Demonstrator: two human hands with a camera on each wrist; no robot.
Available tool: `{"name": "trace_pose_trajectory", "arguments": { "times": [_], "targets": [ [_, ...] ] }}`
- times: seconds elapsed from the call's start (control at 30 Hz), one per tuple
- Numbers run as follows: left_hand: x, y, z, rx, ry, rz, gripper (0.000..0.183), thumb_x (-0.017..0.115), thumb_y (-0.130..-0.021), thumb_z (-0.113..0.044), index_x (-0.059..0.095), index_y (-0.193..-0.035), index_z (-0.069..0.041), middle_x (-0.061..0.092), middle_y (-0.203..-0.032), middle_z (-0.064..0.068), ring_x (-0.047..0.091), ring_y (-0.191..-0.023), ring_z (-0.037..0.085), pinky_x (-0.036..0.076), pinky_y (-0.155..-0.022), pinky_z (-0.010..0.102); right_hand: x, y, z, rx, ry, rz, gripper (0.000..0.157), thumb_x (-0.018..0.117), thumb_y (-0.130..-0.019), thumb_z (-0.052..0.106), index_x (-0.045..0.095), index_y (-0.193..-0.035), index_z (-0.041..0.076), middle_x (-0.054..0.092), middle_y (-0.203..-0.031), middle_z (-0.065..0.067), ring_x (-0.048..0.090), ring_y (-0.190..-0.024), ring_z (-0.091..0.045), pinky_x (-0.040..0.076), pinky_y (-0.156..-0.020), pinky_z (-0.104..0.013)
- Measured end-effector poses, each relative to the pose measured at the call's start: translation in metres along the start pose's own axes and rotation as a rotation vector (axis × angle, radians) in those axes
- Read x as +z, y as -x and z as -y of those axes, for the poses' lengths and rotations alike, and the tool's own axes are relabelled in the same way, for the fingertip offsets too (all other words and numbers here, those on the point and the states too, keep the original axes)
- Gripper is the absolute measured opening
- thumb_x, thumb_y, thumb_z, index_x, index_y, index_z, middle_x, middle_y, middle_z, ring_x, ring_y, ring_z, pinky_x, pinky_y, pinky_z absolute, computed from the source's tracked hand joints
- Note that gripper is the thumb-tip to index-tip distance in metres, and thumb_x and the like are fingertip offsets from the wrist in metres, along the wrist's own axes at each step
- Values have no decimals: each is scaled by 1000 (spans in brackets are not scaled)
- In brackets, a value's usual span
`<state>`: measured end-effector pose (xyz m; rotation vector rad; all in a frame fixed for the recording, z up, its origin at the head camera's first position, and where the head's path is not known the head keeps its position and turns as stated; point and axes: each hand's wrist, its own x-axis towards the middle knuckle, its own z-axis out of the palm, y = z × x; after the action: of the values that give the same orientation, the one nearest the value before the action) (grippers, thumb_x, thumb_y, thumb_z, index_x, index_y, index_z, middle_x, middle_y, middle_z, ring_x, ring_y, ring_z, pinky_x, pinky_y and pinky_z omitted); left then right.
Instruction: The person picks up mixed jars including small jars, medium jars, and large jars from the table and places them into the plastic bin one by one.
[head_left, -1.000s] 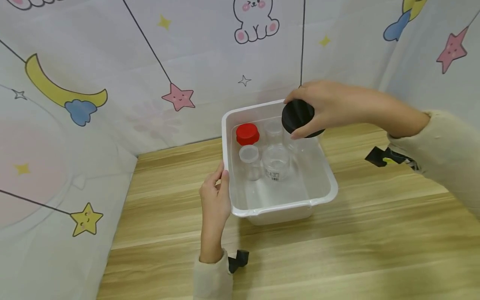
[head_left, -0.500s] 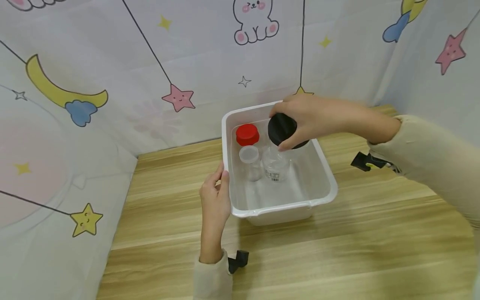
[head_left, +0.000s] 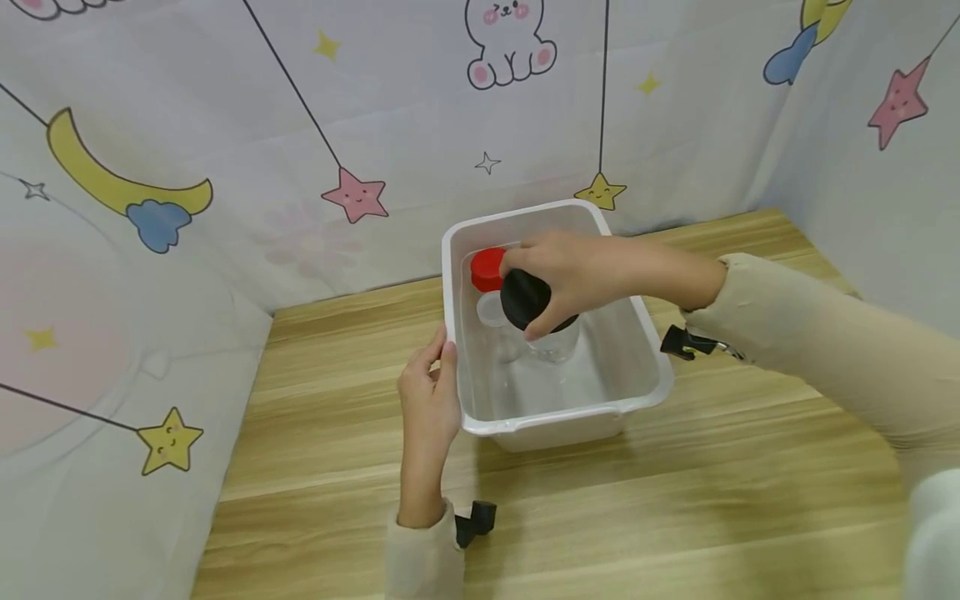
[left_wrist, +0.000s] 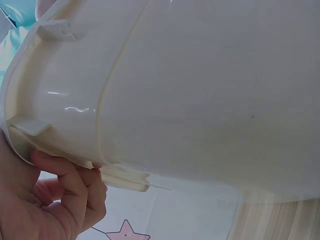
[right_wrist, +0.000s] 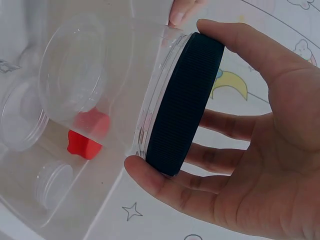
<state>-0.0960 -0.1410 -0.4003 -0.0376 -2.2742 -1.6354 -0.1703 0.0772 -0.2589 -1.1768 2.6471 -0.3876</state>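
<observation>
My right hand [head_left: 566,271] grips a clear jar by its wide black screw lid [head_left: 525,296], above the inside of a white plastic bin [head_left: 558,415]. In the right wrist view, thumb and fingers spread round the ribbed lid [right_wrist: 185,105], and the see-through body reaches down into the bin. At the bin's left side, my left hand [head_left: 431,396] holds the rim; the left wrist view shows curled fingers [left_wrist: 75,195] under it. Inside stand a red-lidded container [head_left: 487,268], a small clear container with a whitish lid [head_left: 491,308] and other clear containers [right_wrist: 20,125], partly hidden.
The bin stands on a wood-grain table [head_left: 337,467]. A white cloth printed with stars, moons and a bear [head_left: 420,125] hangs behind and at both sides. Small black mounts [head_left: 476,521] are fixed at both wrists.
My right hand has carried the black-lidded jar left and toward me, from the bin's far right corner to above the clear containers. The left hand and bin have stayed put.
</observation>
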Motion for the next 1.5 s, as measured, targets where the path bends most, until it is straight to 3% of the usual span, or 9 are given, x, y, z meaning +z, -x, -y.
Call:
{"name": "trace_pose_trajectory", "arguments": {
  "times": [0.7, 1.1, 1.5],
  "targets": [
    [-3, 0, -1, -6, -4, 4, 39, 55, -104, -17, 56, -139, -1, 63, -109, 21, 71, -90, 37, 59, -77, 50, 24, -18, 8, -46, 12, 12, 62, 85, -78, 33, 58, -126, 6, 59, -109, -9, 56, -94, -22, 54, -78, -32],
    [-3, 0, -3, -6, 8, 10, 38, 54, -104, -17, 56, -139, -2, 62, -107, 21, 72, -87, 36, 60, -74, 48, 40, -30, 11, 1, 63, 77, 67, 85, -78, 36, 55, -131, 7, 58, -115, -14, 58, -96, -24, 55, -79, -34],
    [-2, 0, -3, -18, 20, 18, 39, 54, -104, -17, 56, -139, -2, 62, -109, 21, 72, -86, 36, 60, -76, 49, 57, -42, 4, -5, -7, 101, 71, 86, -78, 31, 52, -134, 3, 57, -121, -15, 57, -102, -26, 55, -89, -35]
  ]
}}
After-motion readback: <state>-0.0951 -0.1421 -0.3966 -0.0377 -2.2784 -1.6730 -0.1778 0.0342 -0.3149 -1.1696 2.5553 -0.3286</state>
